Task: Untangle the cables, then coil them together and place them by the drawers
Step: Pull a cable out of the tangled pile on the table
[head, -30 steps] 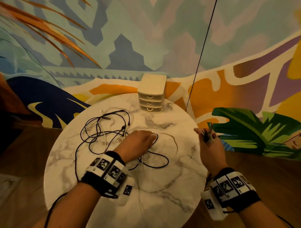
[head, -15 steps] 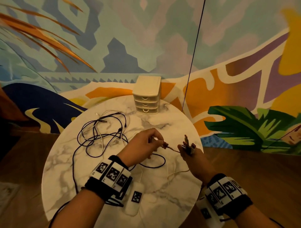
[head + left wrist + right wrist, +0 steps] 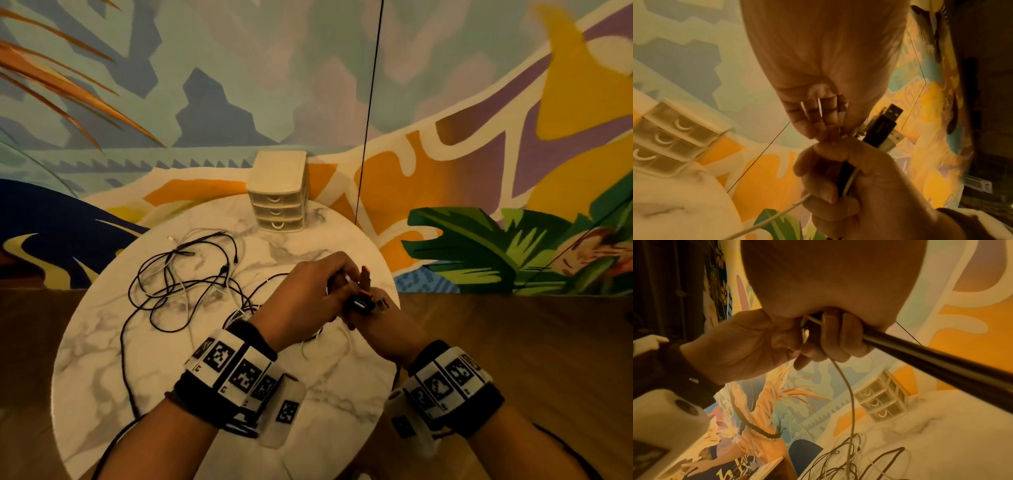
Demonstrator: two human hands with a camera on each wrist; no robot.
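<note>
Cables (image 3: 191, 281), black and white, sprawl tangled; right hand (image 3: 373, 322) grips plug ends, left hand (image 3: 305, 301) pinches one.

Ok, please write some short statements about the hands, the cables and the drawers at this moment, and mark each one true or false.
1. The right hand grips cable plugs. True.
2. The left hand rests flat on the marble table. False: it is raised, meeting the right hand.
3. The drawer unit has three closed drawers. True.
4. The cables lie coiled beside the drawers. False: they lie in a loose tangle on the table.
</note>
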